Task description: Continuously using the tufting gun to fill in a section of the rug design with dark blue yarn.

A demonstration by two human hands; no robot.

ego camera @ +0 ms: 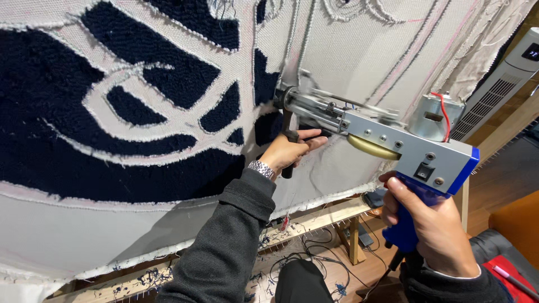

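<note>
While the tufting gun [382,137] is pressed nose-first into the stretched backing cloth [348,50], this looks like the middle of filling in a dark patch, right at the edge of the navy pile [168,73] where it meets the bare white outline. Right hand [432,224] is wrapped tight around the blue grip, fingers curled closed on it, and the left hand [289,150] is clamped round the black front handle just under the needle end, wristwatch [261,168] peeking out of the dark sleeve. Gun sits level, tip touching the cloth just beside a small navy block. My guess is the next bit needs steady forward pressure and a slow run along the drawn line so the yarn doesn't stray into the white channels. Stuff around: wooden frame rail [314,219] along the bottom with yarn scraps and cables [314,247] tangled below it, a tall white fan or heater [499,90] off to the right, something orange [519,219] by it. Those cables near the knees look like the main snag risk.
</note>
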